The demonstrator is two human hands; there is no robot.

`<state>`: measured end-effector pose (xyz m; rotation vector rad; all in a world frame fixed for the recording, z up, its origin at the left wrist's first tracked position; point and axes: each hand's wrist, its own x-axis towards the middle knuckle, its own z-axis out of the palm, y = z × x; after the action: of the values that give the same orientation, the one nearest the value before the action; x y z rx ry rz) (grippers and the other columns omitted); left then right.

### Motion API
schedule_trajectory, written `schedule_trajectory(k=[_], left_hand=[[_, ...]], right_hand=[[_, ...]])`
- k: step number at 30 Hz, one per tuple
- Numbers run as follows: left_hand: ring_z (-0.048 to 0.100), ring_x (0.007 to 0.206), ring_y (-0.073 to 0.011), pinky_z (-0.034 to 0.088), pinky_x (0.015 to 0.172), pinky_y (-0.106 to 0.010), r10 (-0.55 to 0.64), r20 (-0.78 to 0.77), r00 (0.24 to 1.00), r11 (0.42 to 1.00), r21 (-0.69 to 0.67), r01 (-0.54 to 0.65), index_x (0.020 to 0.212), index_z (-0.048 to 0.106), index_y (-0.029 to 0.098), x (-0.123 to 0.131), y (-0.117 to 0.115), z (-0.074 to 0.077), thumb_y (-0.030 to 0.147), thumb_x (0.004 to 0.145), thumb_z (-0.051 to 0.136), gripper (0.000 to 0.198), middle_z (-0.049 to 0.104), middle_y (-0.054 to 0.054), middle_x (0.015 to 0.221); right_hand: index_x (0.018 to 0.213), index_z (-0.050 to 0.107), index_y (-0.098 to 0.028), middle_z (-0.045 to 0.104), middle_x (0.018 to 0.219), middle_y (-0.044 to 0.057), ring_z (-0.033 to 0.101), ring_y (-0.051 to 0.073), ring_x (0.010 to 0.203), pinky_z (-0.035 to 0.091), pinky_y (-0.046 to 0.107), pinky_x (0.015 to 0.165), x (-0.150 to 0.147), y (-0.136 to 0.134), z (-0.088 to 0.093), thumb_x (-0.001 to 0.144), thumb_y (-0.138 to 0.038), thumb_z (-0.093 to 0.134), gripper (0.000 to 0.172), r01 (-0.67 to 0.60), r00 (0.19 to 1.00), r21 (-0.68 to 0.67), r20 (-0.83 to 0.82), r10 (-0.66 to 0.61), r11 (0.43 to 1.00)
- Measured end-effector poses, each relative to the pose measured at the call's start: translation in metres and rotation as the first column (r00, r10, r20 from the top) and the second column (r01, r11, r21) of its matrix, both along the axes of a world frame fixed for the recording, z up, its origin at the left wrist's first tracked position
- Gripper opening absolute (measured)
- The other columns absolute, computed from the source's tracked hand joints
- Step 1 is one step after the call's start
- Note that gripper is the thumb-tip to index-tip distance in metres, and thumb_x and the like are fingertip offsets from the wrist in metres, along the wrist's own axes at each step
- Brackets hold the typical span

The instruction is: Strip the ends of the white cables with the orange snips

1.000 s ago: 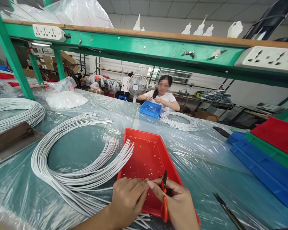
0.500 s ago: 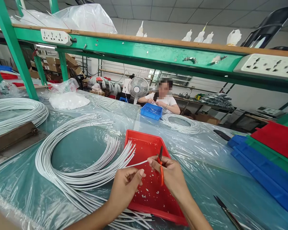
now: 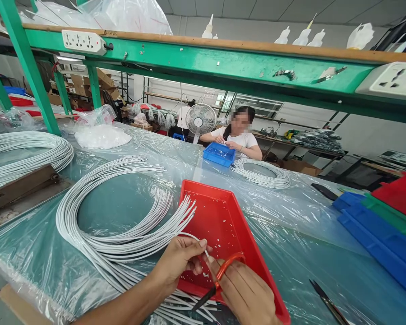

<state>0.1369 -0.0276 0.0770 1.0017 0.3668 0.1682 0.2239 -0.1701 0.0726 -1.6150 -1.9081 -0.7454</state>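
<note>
**Both hands at the near edge of the red tray, one wire pinched, snips in the other**

I see my left hand (image 3: 181,262) over the near left corner of the red tray (image 3: 223,225); its grip is pressed together on a single white wire (image 3: 189,235), thumb and fingertips pinching the end, which curves over the tray's left rim; my right hand (image 3: 246,295) sits just beside it, low in view, its grip wrapped around the orange-handled snips (image 3: 219,275), whose dark blades point down and left across the tray's near rim; the two hands are almost touching.

The wire belongs to a big loop of white wires (image 3: 98,212) lying to the left on the plastic-covered tabletop (image 3: 291,253); their cut ends fan against the tray's left edge, and more ends poke out under its near edge; white scraps dot the tray floor.

To the right of the tray the plastic lies open as far as a dark tool (image 3: 328,304) near the bottom edge, and stacked blue trays (image 3: 379,243) farther right; across the tabletop a person (image 3: 238,135) works over a blue tray (image 3: 219,154), well apart from me; a green shelf beam (image 3: 203,61) runs overhead.
</note>
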Motion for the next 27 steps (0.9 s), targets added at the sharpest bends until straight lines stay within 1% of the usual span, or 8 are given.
schedule_trajectory(k=[3, 7, 13, 17, 20, 22, 24, 27], left_hand=[[0.045, 0.041, -0.0044, 0.031, 0.043, -0.015, 0.039, 0.027, 0.999, 0.999, -0.002, -0.039, 0.071, 0.066, 0.008, 0.0, -0.003, -0.001, 0.049, 0.065, 0.065, 0.042, 0.054, 0.0, 0.05], [0.043, 0.042, -0.0054, 0.032, 0.045, -0.016, 0.09, 0.071, 0.993, 0.995, 0.026, -0.092, 0.075, 0.067, 0.008, -0.001, -0.005, 0.001, 0.045, 0.071, 0.062, 0.037, 0.053, 0.0, 0.048], [0.046, 0.046, -0.007, 0.035, 0.048, -0.017, 0.115, 0.036, 0.993, 0.993, 0.005, -0.116, 0.082, 0.067, 0.009, 0.0, -0.012, 0.0, 0.042, 0.074, 0.061, 0.034, 0.052, 0.0, 0.049], [0.051, 0.058, -0.0093, 0.04, 0.055, -0.019, 0.099, 0.136, 0.986, 0.992, -0.097, -0.087, 0.095, 0.064, 0.011, -0.001, -0.022, -0.005, 0.036, 0.078, 0.059, 0.031, 0.059, -0.004, 0.062], [0.051, 0.061, -0.0087, 0.041, 0.06, -0.019, 0.114, 0.193, 0.975, 0.984, -0.156, -0.084, 0.098, 0.062, 0.012, -0.001, -0.026, -0.007, 0.031, 0.08, 0.058, 0.027, 0.06, -0.004, 0.067], [0.051, 0.058, -0.0075, 0.041, 0.059, -0.02, 0.116, 0.192, 0.974, 0.982, -0.166, -0.084, 0.093, 0.062, 0.011, -0.001, -0.027, -0.007, 0.029, 0.081, 0.057, 0.023, 0.059, -0.004, 0.068], [0.05, 0.054, -0.007, 0.04, 0.057, -0.019, 0.106, 0.189, 0.976, 0.986, -0.149, -0.078, 0.087, 0.061, 0.01, -0.001, -0.025, -0.006, 0.029, 0.082, 0.054, 0.021, 0.057, -0.003, 0.065], [0.05, 0.055, -0.008, 0.04, 0.056, -0.02, 0.113, 0.208, 0.972, 0.991, -0.098, -0.094, 0.082, 0.056, 0.011, -0.001, -0.019, -0.003, 0.03, 0.086, 0.048, 0.02, 0.054, -0.001, 0.063]], right_hand=[[0.107, 0.056, -0.015, 0.062, 0.08, 0.008, 0.057, 0.02, 0.07, 0.047, 0.03, 0.061, -0.004, 0.003, -0.006, 0.084, -0.004, 0.049, 0.027, 0.062, 0.971, 0.118, -0.239, -0.032, 0.991], [0.095, 0.058, -0.018, 0.057, 0.071, 0.003, 0.055, 0.015, 0.063, 0.046, 0.027, 0.057, -0.01, 0.008, -0.009, 0.083, -0.006, 0.052, 0.018, 0.176, 0.867, 0.127, -0.49, -0.092, 0.976], [0.084, 0.062, -0.018, 0.059, 0.069, 0.001, 0.055, 0.016, 0.061, 0.044, 0.024, 0.058, -0.017, 0.009, -0.011, 0.08, -0.01, 0.057, 0.01, 0.266, 0.74, 0.142, -0.664, -0.108, 0.953], [0.071, 0.064, -0.017, 0.058, 0.062, 0.0, 0.053, 0.015, 0.054, 0.044, 0.022, 0.053, -0.018, 0.011, -0.009, 0.08, -0.024, 0.06, 0.012, 0.323, 0.432, 0.044, -0.896, -0.106, 0.945], [0.068, 0.063, -0.017, 0.056, 0.058, -0.001, 0.052, 0.014, 0.052, 0.044, 0.02, 0.051, -0.021, 0.013, -0.007, 0.076, -0.031, 0.064, 0.017, 0.228, 0.148, 0.012, -0.989, -0.023, 0.974], [0.066, 0.063, -0.018, 0.057, 0.059, -0.001, 0.053, 0.015, 0.054, 0.044, 0.02, 0.052, -0.025, 0.014, -0.006, 0.075, -0.033, 0.065, 0.018, 0.18, 0.053, 0.014, -0.999, 0.005, 0.983], [0.065, 0.062, -0.019, 0.058, 0.06, -0.001, 0.053, 0.015, 0.057, 0.043, 0.019, 0.055, -0.028, 0.013, -0.005, 0.075, -0.03, 0.064, 0.016, 0.189, 0.107, 0.019, -0.994, -0.002, 0.982], [0.066, 0.063, -0.02, 0.059, 0.061, -0.002, 0.052, 0.013, 0.056, 0.041, 0.018, 0.057, -0.03, 0.01, -0.004, 0.076, -0.025, 0.063, 0.011, 0.247, 0.292, 0.026, -0.955, -0.049, 0.969]])
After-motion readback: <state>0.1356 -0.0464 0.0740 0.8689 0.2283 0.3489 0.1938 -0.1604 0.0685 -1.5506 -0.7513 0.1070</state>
